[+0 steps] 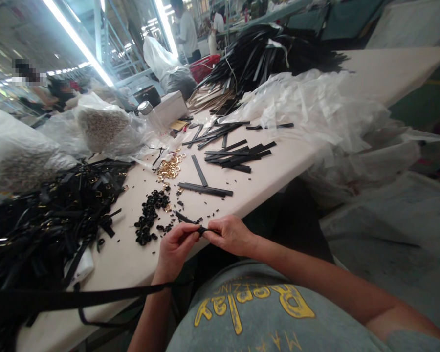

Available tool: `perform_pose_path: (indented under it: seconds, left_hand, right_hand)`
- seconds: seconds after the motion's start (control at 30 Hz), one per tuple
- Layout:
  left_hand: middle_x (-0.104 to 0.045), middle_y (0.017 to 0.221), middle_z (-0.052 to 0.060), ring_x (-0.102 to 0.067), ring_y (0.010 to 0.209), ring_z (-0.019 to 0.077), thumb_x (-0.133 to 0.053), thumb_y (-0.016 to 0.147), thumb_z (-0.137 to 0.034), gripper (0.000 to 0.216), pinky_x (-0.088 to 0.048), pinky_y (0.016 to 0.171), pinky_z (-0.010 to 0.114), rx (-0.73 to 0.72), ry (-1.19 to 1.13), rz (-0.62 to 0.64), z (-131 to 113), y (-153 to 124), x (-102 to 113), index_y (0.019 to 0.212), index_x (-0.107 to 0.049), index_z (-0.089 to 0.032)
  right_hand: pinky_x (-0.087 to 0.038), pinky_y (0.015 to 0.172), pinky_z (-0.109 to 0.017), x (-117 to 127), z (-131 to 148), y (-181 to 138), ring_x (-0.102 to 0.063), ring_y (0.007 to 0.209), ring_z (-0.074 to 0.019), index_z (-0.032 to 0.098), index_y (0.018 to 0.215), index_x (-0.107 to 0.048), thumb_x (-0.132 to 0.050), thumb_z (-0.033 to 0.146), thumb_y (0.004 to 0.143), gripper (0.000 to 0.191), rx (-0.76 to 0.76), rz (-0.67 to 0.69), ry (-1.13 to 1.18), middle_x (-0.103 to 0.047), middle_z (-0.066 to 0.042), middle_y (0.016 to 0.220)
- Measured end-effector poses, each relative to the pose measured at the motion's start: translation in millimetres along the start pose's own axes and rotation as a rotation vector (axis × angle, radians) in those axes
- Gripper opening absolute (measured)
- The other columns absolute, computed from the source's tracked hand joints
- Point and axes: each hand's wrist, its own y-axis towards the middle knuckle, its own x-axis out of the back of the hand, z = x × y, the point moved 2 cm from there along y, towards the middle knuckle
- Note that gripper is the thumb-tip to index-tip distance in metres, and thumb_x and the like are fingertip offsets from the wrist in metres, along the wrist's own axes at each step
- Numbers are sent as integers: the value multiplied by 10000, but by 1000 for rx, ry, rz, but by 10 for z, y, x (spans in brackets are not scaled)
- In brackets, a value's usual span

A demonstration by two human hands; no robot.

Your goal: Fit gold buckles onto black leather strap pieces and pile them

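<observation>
Near the table's front edge, my left hand and my right hand are close together, both closed on a black strap. One end of the strap sticks out past my left fingers toward the table. Between the fingertips is a small dark part of it; whether a loop is there I cannot tell. Just left of my hands lies a pile of small black loops. Beyond it sit gold buckles. Several loose black strips lie farther back on the table.
A heap of black straps with buckles covers the left side. Clear bags of small parts stand behind it. At the back are a bundle of black strips and crumpled plastic sheeting. People stand in the distance.
</observation>
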Motion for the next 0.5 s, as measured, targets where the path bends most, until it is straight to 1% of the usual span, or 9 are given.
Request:
perform_pose_path:
  seconds: [0.07,0.17,0.3,0.4,0.5]
  left_hand:
    - [-714,853,40,-675,776,166,-713,796,-249,102,-569,716,271,-15,-14,12,8,6,7,879,-745,-199]
    - [-710,867,48,-668,819,174,-721,787,-227,86,-564,757,283,-60,-24,25,5,15,16,863,-752,-202]
    - [-705,883,57,-656,854,184,-735,771,-212,74,-557,787,296,-101,-12,21,7,15,3,841,-758,-203]
    - [-709,862,45,-657,798,168,-747,761,-233,97,-559,744,281,-45,-54,-24,56,1,-22,852,-753,-202]
    - [-707,763,26,-635,661,142,-749,759,-287,154,-556,642,262,73,-129,-70,125,-25,-42,876,-740,-187]
  right_hand:
    - [-184,523,-257,-6,6,-4,-394,509,-100,171,575,-551,-576,312,875,333,13,-26,-75,-564,7,547]
    - [-180,536,-272,-27,12,-13,-427,541,-116,174,592,-567,-572,316,868,311,54,-64,-150,-587,-11,576]
    - [-187,539,-280,-42,11,-13,-464,558,-123,174,602,-566,-577,301,867,294,49,-84,-160,-598,-17,589]
    - [-215,523,-257,-24,10,-13,-485,545,-114,173,606,-549,-588,287,878,297,32,-45,-54,-602,-6,586]
    - [-288,505,-213,-22,2,-29,-506,491,-90,174,650,-544,-567,300,920,300,23,70,187,-602,24,564]
